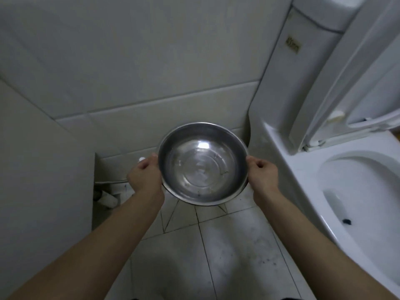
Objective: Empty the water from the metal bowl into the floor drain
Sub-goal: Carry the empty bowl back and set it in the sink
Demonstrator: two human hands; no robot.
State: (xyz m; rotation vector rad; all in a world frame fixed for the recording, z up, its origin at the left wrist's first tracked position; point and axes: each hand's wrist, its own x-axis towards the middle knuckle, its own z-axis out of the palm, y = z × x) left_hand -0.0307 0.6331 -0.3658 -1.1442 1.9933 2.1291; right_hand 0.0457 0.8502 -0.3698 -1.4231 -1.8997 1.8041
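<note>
So, both hands are on the bowl (170, 151) here. Left hand (144, 177) grips the left side of the rim, thumb on top and fingers curled under. Right hand (263, 174) does the same on the right side, so it's a firm two-handed hold with both fists closed round the edge. Both forearms reach straight out from the bottom corners of the shot.

Bowl is shiny metal, held up in the air over the floor (233, 263), pretty much level with its open side facing up at the camera. Looks like a thin layer of clear water (201, 172) sits in the bottom, with a few dark specks, though with all the reflections I can't be totally sure. It hangs close to where the floor meets the back wall (151, 61), just left of the toilet (303, 169).

Floor tiles are pale and a bit grubby, and some diagonal cut lines run in under the bowl's near edge. Can't make out the drain itself, the bowl covers that patch.

Toilet is white, with its seat (346, 83) flipped up against the cistern (281, 87), which has a small yellowish label (292, 47) on it; the print is too blurry to read. Low on the left there's a dark gap with a pipe (109, 199) in it, and a little white knob (141, 159) peeks out just behind the left hand.
</note>
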